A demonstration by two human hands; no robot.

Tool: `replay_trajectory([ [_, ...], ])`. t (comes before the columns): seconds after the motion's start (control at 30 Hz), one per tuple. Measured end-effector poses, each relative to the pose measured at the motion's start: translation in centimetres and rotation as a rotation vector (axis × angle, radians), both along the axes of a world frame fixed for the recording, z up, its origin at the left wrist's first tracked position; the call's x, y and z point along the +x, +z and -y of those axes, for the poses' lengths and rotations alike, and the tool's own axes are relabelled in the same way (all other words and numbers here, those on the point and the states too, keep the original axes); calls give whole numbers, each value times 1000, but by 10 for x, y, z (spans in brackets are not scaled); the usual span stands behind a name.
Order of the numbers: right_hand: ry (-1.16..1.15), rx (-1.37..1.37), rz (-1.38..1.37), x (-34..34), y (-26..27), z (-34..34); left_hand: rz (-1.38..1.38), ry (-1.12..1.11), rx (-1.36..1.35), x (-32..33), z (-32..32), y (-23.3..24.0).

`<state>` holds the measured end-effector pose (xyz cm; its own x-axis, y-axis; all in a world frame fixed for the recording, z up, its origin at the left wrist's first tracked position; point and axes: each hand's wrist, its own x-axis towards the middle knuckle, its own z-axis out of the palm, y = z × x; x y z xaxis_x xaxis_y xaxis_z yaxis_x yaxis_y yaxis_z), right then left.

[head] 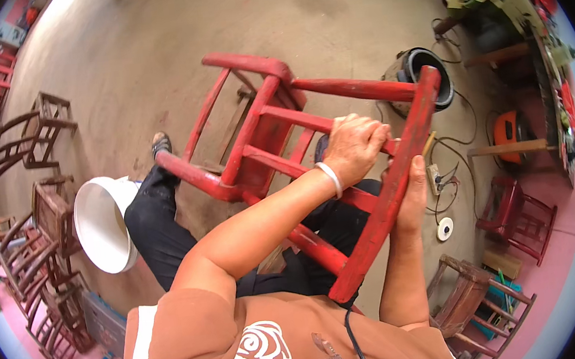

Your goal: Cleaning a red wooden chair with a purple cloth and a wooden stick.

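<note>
A small red wooden chair (270,152) lies tipped across my lap, its backrest towards me and its legs pointing left. Paint is worn along its top rail (376,225). My left hand (355,147), with a white bracelet at the wrist, is closed around a backrest slat close to that rail. Whether something small sits under its fingers cannot be told. From the other side, my right hand (411,195) grips the top rail, thumb up along its outer edge; its other fingers are mostly hidden behind the wood.
At my left knee is a white plastic bucket (105,225). A black bucket (426,78) stands beyond the rail, near cables and a power strip (433,180). Wooden chairs (43,129) line the left side; a dark red chair (514,213) and a brown one (465,295) are at right.
</note>
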<state>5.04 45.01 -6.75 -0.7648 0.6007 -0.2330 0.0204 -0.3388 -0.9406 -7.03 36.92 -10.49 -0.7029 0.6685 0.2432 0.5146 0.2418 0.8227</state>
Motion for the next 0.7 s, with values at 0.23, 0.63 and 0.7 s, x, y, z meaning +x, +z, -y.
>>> replay_trajectory([
  [0.23, -29, -49, -10, -10, 9, 10, 274, 352, 541, -3, 81, -10],
  [0.63, 353, -7, -222, -63, 17, 13, 181, -44, 43, 68, 191, 13],
  [0.7, 17, 103, -181, -66, -50, -27, 280, 3, -13, 76, 199, 14],
])
